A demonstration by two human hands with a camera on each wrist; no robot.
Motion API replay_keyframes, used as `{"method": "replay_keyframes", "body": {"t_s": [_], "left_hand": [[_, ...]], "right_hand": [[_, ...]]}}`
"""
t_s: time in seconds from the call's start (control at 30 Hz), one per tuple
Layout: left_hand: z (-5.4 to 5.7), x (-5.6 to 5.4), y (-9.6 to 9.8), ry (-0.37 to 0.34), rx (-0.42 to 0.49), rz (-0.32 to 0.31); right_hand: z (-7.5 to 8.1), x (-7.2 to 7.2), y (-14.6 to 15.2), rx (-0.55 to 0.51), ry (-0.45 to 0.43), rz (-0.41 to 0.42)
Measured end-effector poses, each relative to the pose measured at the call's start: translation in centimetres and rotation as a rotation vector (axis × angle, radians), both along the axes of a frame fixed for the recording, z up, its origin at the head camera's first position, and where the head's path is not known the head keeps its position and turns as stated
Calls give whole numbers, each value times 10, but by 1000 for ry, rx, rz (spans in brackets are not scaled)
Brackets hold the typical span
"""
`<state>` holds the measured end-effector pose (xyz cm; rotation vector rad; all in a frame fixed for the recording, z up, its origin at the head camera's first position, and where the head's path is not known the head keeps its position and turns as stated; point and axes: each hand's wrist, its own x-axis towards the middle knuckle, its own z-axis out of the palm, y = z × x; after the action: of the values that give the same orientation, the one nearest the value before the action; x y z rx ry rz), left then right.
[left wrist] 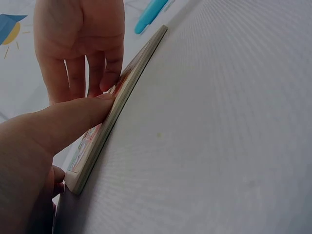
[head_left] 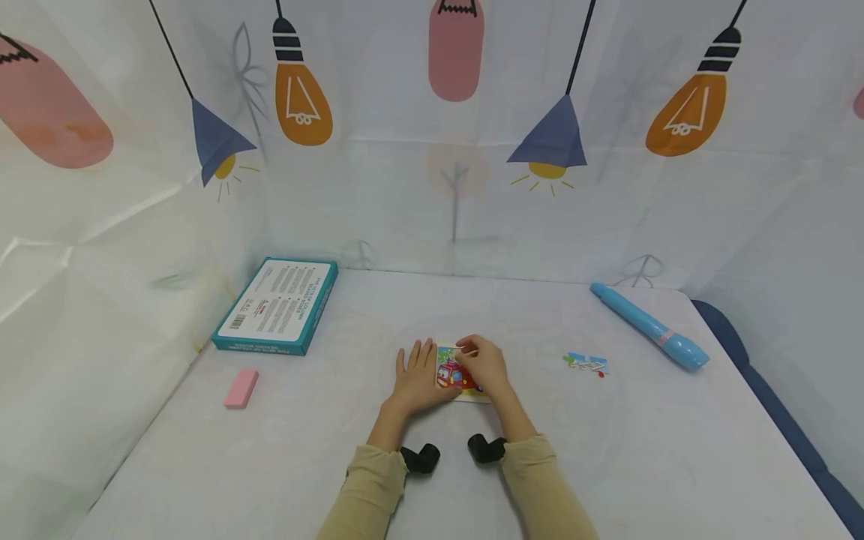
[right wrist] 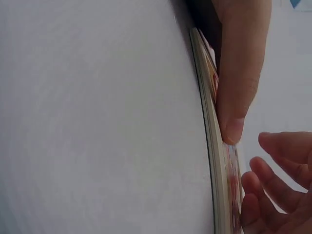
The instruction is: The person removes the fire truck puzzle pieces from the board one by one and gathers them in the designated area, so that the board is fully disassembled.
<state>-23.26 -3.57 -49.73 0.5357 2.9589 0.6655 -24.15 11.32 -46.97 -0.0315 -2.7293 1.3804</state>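
A picture puzzle board with a red vehicle on it lies at the middle of the table, beneath both hands. My left hand lies at its left side with fingers stretched out. The left thumb rests on the picture near the front edge. My right hand is over the upper right part, covering much of it. Its fingers are loosely bent, close to the board; I see nothing between them. Several loose puzzle pieces lie to the right.
A teal-edged box lies at the back left, and a pink eraser-like block is in front of it. At the back right lies a long light-blue object. A white printed curtain hangs behind the table.
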Motion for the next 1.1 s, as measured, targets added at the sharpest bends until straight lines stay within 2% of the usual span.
{"method": "replay_keyframes", "body": {"t_s": [0.27, 0.37, 0.47, 0.8, 0.97, 1.1], "left_hand": [[-1, -1, -1, 19, -9, -11], [-1, -1, -1, 31, -11, -7], [-2, -1, 0, 38, -11, -1], [-2, -1, -1, 32, -11, 1], [-3, 0, 0, 16, -2, 3], [-4, 0, 0, 13, -4, 3]], "right_hand": [[-2, 0, -9, 371, 4, 45], [-1, 1, -13, 410, -9, 44], [0, 2, -15, 377, -4, 42], [0, 1, -14, 150, 32, 49], [0, 0, -9, -14, 44, -18], [1, -2, 2, -97, 26, -78]]}}
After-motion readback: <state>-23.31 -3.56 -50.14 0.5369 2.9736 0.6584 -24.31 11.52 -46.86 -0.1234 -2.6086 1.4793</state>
